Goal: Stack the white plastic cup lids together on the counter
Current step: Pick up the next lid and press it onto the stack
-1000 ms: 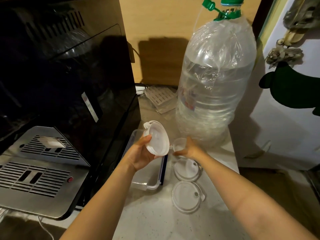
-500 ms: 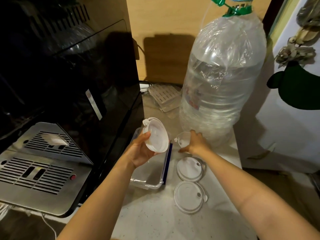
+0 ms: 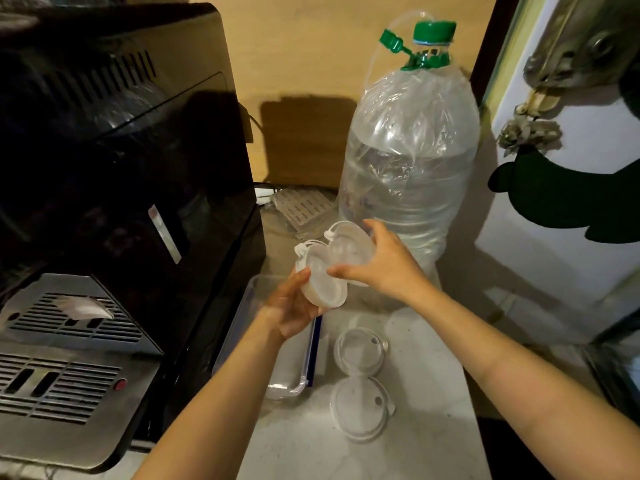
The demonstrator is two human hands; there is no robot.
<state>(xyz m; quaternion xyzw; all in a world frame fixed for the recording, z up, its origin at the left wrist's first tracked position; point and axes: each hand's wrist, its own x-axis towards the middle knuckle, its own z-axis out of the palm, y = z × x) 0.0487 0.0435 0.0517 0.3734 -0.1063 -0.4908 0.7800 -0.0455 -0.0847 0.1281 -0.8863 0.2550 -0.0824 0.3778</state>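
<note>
My left hand (image 3: pixel 294 306) grips a white plastic cup lid (image 3: pixel 323 284) from below, tilted toward me above the counter. My right hand (image 3: pixel 384 263) holds a second white lid (image 3: pixel 349 247) from the right, its edge overlapping the first lid. Both lids have small plug tabs at their upper left. Two more white lids lie flat on the pale counter (image 3: pixel 433 427): one (image 3: pixel 360 351) in the middle and one (image 3: pixel 360 408) nearer me.
A big clear water bottle (image 3: pixel 408 174) with a green cap stands behind my hands. A black coffee machine (image 3: pixel 121 174) with a metal drip tray fills the left. A clear rectangular container (image 3: pixel 287 382) sits beside it. A white fridge door (image 3: pixel 554 237) is at right.
My right hand lifted a lid from the counter by the bottle and brought it up against the lid in my left hand. The left hand stayed about where it was.
</note>
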